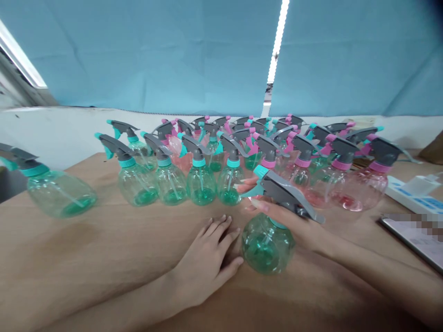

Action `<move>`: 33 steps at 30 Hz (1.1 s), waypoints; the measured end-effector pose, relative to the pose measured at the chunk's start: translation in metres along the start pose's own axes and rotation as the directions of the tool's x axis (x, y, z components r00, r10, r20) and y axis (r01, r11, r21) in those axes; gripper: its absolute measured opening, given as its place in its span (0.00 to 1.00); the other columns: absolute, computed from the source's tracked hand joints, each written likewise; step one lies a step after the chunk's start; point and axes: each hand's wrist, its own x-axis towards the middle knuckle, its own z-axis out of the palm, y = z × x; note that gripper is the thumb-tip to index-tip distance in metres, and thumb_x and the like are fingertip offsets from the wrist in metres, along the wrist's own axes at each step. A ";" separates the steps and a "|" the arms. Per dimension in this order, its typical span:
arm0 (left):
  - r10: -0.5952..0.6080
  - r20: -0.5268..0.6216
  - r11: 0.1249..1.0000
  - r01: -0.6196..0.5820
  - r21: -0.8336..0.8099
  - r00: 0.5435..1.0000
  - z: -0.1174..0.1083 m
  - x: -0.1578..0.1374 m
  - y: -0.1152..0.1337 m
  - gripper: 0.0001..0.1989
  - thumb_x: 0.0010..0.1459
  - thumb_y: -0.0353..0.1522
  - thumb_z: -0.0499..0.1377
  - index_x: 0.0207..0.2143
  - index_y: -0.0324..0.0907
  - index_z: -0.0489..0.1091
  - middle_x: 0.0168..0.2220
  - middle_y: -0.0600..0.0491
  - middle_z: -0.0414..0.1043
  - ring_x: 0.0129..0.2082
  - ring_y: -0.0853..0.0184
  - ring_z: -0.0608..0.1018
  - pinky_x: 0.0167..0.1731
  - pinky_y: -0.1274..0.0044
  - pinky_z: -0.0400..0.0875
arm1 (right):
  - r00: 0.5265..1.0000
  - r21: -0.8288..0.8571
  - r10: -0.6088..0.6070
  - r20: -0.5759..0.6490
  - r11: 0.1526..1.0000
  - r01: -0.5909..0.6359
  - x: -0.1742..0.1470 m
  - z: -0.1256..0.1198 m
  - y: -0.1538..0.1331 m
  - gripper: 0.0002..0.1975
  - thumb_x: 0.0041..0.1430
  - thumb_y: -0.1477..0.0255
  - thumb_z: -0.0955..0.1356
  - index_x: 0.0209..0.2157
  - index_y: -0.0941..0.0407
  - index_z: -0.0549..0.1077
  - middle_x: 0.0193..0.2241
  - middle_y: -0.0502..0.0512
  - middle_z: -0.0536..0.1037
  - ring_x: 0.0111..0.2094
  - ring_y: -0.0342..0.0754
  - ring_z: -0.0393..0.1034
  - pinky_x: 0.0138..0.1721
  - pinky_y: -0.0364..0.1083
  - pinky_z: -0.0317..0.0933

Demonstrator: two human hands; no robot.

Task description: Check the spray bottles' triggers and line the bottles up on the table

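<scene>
In the head view, the right hand (pixel 297 226) came in from four o'clock and gripped a green spray bottle (pixel 268 249) by its neck, thumb on the near side and fingers beyond. That bottle was at five o'clock from the centre, its grey trigger head above the hand; whether its base touched the table (pixel 121 263) could not be told. The left hand (pixel 211 258), at six o'clock, lay palm down and unclenched on the tabletop, fingertips near the bottle. Towards twelve o'clock stood rows of similar bottles, with green ones (pixel 172 184) left of pink ones (pixel 360 189) in front. A lone green-tinted bottle (pixel 58 193) stood at nine o'clock, a white power strip (pixel 411 191) lay at three, and a blue cloth (pixel 173 60) hung at twelve.
</scene>
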 end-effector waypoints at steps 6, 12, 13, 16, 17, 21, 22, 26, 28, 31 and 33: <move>-0.006 0.023 1.000 0.006 0.019 1.000 -0.002 0.001 0.001 0.25 0.65 0.41 0.52 0.59 0.37 0.60 0.62 0.40 0.56 0.62 0.52 0.58 0.58 0.58 0.55 | 0.999 -0.047 0.016 -0.042 0.999 -0.018 -0.002 0.001 0.004 0.11 0.60 0.63 0.67 0.45 0.44 0.72 0.36 0.48 0.77 0.33 0.48 0.73 0.32 0.48 0.68; 0.002 0.004 1.000 -0.002 0.019 1.000 0.000 0.001 0.000 0.24 0.66 0.41 0.52 0.59 0.38 0.60 0.62 0.41 0.57 0.62 0.53 0.58 0.58 0.58 0.56 | 0.997 -0.061 0.076 0.003 0.995 -0.076 -0.001 0.000 -0.004 0.12 0.60 0.64 0.66 0.46 0.46 0.71 0.31 0.49 0.78 0.29 0.49 0.73 0.36 0.52 0.69; 0.003 0.003 1.000 -0.003 0.021 1.000 0.000 0.001 0.000 0.24 0.66 0.41 0.52 0.59 0.38 0.60 0.62 0.41 0.57 0.62 0.53 0.58 0.58 0.58 0.56 | 0.997 -0.053 0.076 0.004 0.996 -0.075 0.000 0.000 -0.005 0.12 0.60 0.64 0.66 0.46 0.47 0.71 0.32 0.50 0.78 0.32 0.50 0.74 0.39 0.52 0.69; 0.010 0.002 1.000 -0.010 0.019 1.000 0.000 0.001 0.000 0.24 0.65 0.41 0.52 0.59 0.37 0.61 0.62 0.40 0.57 0.62 0.52 0.59 0.58 0.58 0.56 | 0.999 -0.009 0.034 0.001 0.999 -0.034 0.002 0.000 -0.004 0.09 0.60 0.66 0.67 0.43 0.48 0.71 0.39 0.50 0.77 0.40 0.50 0.73 0.46 0.52 0.67; 0.011 0.000 1.000 -0.011 0.017 1.000 0.000 0.001 0.000 0.24 0.65 0.41 0.52 0.59 0.37 0.61 0.62 0.40 0.58 0.62 0.53 0.59 0.58 0.58 0.56 | 1.000 0.008 0.016 -0.001 1.000 -0.016 0.002 0.001 -0.002 0.09 0.60 0.67 0.67 0.43 0.48 0.71 0.41 0.50 0.76 0.42 0.50 0.72 0.47 0.51 0.66; 0.013 0.002 1.000 -0.013 0.025 1.000 0.000 0.001 0.000 0.24 0.65 0.40 0.53 0.59 0.37 0.61 0.62 0.40 0.57 0.62 0.53 0.58 0.58 0.58 0.56 | 1.000 0.079 -0.015 -0.004 0.997 0.016 0.003 0.003 0.003 0.09 0.59 0.69 0.68 0.43 0.48 0.71 0.43 0.48 0.75 0.44 0.47 0.72 0.46 0.47 0.67; 0.014 0.002 1.000 -0.014 0.027 1.000 0.000 0.001 0.000 0.23 0.65 0.40 0.53 0.59 0.38 0.61 0.62 0.40 0.57 0.62 0.53 0.58 0.58 0.58 0.56 | 1.000 0.088 -0.011 0.001 0.996 0.011 0.003 0.003 0.003 0.10 0.59 0.69 0.68 0.43 0.48 0.71 0.44 0.48 0.75 0.44 0.47 0.72 0.46 0.47 0.67; 0.012 -0.007 1.000 -0.012 0.022 1.000 0.002 0.002 0.000 0.23 0.65 0.41 0.53 0.58 0.38 0.62 0.62 0.40 0.57 0.62 0.52 0.58 0.58 0.58 0.56 | 1.000 0.067 0.011 0.002 0.998 -0.011 0.004 0.003 0.003 0.11 0.58 0.71 0.68 0.44 0.49 0.71 0.42 0.49 0.76 0.40 0.45 0.73 0.45 0.46 0.67; 0.013 -0.009 1.000 -0.013 0.017 1.000 0.002 0.002 0.000 0.23 0.65 0.41 0.52 0.58 0.37 0.61 0.62 0.40 0.57 0.62 0.52 0.58 0.58 0.58 0.56 | 1.000 0.061 0.005 -0.012 0.998 -0.004 0.004 0.002 0.005 0.11 0.58 0.70 0.69 0.44 0.48 0.72 0.41 0.48 0.77 0.38 0.44 0.73 0.43 0.45 0.67; 0.010 -0.002 1.000 -0.010 0.014 1.000 0.001 0.002 0.000 0.24 0.65 0.40 0.53 0.59 0.37 0.61 0.62 0.40 0.56 0.62 0.52 0.58 0.58 0.58 0.56 | 0.999 0.080 0.039 -0.015 0.996 -0.037 0.003 0.001 0.008 0.09 0.58 0.68 0.69 0.41 0.48 0.73 0.38 0.48 0.78 0.36 0.44 0.72 0.37 0.44 0.67; 0.005 0.001 1.000 -0.005 0.013 1.000 0.000 0.001 0.000 0.24 0.65 0.41 0.53 0.58 0.37 0.61 0.62 0.40 0.57 0.62 0.52 0.58 0.58 0.58 0.56 | 0.998 0.100 0.065 0.010 0.993 -0.066 0.002 0.000 0.009 0.07 0.58 0.67 0.69 0.40 0.48 0.74 0.36 0.49 0.78 0.38 0.46 0.72 0.38 0.45 0.67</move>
